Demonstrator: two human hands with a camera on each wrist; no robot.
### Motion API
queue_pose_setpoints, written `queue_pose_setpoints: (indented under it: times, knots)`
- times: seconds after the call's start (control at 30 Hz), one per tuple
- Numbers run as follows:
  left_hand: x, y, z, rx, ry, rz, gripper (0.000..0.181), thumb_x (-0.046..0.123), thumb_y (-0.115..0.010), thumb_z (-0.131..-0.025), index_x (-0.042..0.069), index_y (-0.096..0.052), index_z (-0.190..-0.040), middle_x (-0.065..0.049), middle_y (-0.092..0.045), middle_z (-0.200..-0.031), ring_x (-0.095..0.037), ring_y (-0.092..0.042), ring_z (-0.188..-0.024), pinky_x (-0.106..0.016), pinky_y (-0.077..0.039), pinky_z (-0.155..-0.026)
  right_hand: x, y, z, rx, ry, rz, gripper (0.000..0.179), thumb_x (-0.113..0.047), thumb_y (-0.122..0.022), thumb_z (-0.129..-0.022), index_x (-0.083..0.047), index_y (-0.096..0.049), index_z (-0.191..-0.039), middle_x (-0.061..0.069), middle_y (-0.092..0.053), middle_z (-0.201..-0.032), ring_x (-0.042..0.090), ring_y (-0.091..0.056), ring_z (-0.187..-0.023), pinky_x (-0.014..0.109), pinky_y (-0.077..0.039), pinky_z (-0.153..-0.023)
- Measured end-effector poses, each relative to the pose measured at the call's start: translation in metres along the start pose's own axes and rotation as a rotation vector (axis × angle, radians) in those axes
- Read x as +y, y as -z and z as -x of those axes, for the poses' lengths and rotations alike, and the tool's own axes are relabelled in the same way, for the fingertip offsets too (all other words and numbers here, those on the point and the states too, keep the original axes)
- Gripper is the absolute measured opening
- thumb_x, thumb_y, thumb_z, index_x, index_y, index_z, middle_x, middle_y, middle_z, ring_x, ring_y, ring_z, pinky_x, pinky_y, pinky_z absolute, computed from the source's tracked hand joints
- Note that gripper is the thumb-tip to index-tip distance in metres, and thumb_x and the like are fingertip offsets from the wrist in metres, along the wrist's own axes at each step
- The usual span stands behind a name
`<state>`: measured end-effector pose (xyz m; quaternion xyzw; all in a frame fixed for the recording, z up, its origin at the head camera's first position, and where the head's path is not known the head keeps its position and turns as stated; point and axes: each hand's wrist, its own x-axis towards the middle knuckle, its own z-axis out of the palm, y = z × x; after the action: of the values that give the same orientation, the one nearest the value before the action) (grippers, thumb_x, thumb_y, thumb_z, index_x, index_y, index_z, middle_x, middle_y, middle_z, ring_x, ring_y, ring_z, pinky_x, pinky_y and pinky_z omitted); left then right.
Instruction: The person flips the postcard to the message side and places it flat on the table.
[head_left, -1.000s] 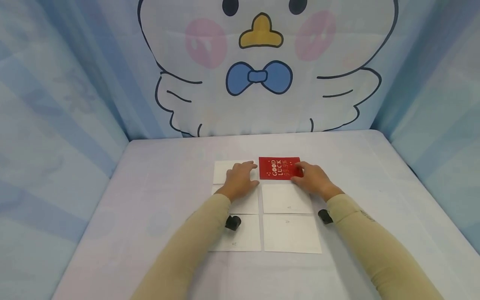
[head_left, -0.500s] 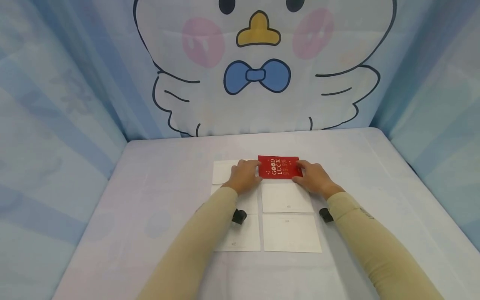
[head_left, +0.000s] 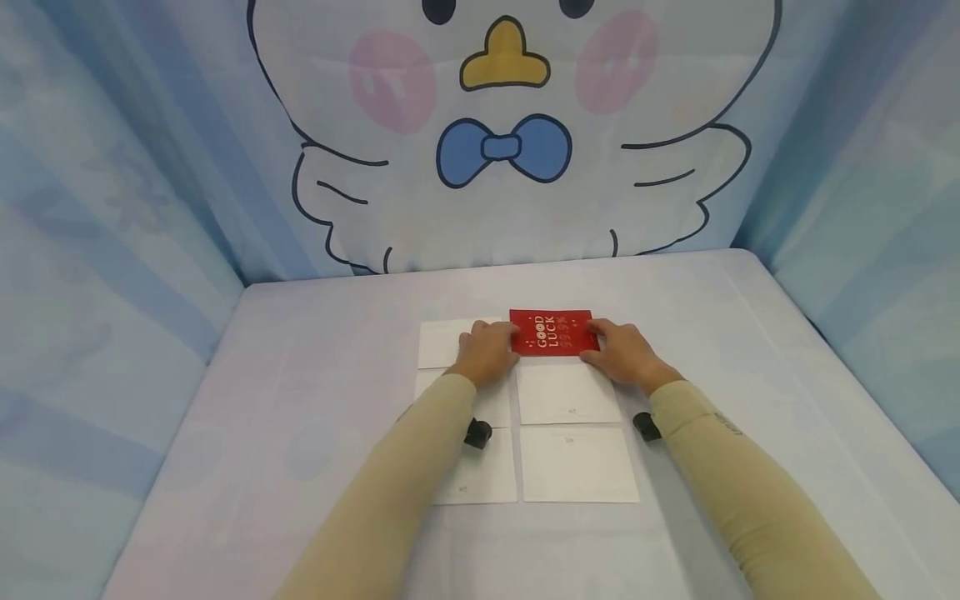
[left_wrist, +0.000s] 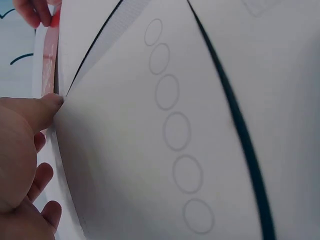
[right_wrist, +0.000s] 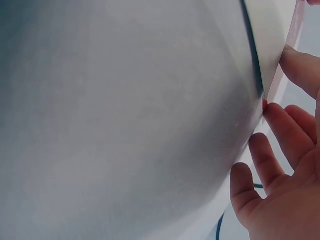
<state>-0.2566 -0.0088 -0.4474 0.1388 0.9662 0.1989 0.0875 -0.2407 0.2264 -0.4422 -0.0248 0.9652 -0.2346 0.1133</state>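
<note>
A red card [head_left: 555, 342] printed "GOOD LUCK 99.9%" lies flat at the far right of a two-column layout of cards. My left hand [head_left: 483, 354] touches its left edge, thumb near the lower corner and fingertips near the upper one. At the opposite edge, my right hand [head_left: 626, 357] rests thumb and fingertips on the card's right end. Both hands have slightly bent, spread fingers. In the left wrist view, a white card [left_wrist: 125, 130] with a row of faint ovals fills the middle, beside the left thumb. The right wrist view shows the right fingertips along the card edges.
Several white cards [head_left: 579, 462] lie face down in close rows nearer me, with narrow gaps between them. My left forearm and hand cover parts of the left column. Black wrist cameras [head_left: 647, 427] hang under the sleeves. A patterned curtain [head_left: 502, 217] stands behind the table [head_left: 337, 375].
My left hand has moved right, from beside the red card to touching its left edge. The right hand stays at the right end. The head view has shifted slightly.
</note>
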Motion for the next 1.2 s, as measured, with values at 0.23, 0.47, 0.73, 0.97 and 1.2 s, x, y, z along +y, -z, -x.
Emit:
queue_pose_setpoints:
  times: [0.23,0.47,0.73,0.97,1.2]
  knots:
    - [-0.002,-0.001,-0.002,0.013,-0.022,-0.033,0.046,0.027,-0.070,-0.095,0.019,-0.060,-0.139,-0.001,-0.063,-0.131,-0.024,-0.047,-0.122,-0.044,-0.039,-0.099,-0.001,0.001,0.002,0.004,0.019,0.032,0.066,-0.023,-0.066,-0.097,0.001,-0.037,-0.151,0.027,-0.043,-0.149,0.047,-0.039,-0.135,0.059,-0.033,-0.109]
    - [0.000,0.007,0.002,-0.032,-0.023,-0.044,0.042,0.030,-0.063,-0.100,0.020,-0.059,-0.141,-0.002,-0.063,-0.127,-0.022,-0.050,-0.115,-0.041,-0.038,-0.097,-0.001,0.002,0.000,-0.003,0.032,0.061,0.065,-0.025,-0.065,-0.098,0.001,-0.038,-0.151,0.027,-0.044,-0.148,0.047,-0.041,-0.134,0.059,-0.033,-0.109]
    - [0.004,0.010,0.003,-0.062,-0.024,-0.022,0.042,0.032,-0.055,-0.104,0.019,-0.054,-0.144,-0.004,-0.061,-0.130,-0.023,-0.050,-0.115,-0.042,-0.036,-0.101,-0.003,0.005,0.001,-0.008,0.033,0.077,0.063,-0.019,-0.059,-0.094,0.002,-0.039,-0.150,0.029,-0.046,-0.145,0.048,-0.043,-0.131,0.059,-0.034,-0.108]
    - [0.005,0.012,0.003,-0.049,-0.046,-0.054,0.041,0.033,-0.045,-0.107,0.017,-0.053,-0.144,-0.005,-0.063,-0.131,-0.025,-0.053,-0.110,-0.044,-0.035,-0.100,-0.004,0.007,0.002,-0.010,0.028,0.079,0.055,-0.025,-0.048,-0.101,0.002,-0.043,-0.148,0.028,-0.048,-0.144,0.049,-0.042,-0.132,0.060,-0.033,-0.108]
    - [0.004,0.009,0.002,0.028,-0.059,-0.064,0.043,0.028,-0.047,-0.106,0.017,-0.047,-0.148,-0.010,-0.067,-0.123,-0.026,-0.058,-0.107,-0.044,-0.034,-0.101,-0.002,0.011,0.002,-0.003,0.010,0.076,0.056,-0.035,-0.044,-0.103,0.002,-0.046,-0.146,0.028,-0.050,-0.143,0.049,-0.042,-0.132,0.061,-0.031,-0.109]
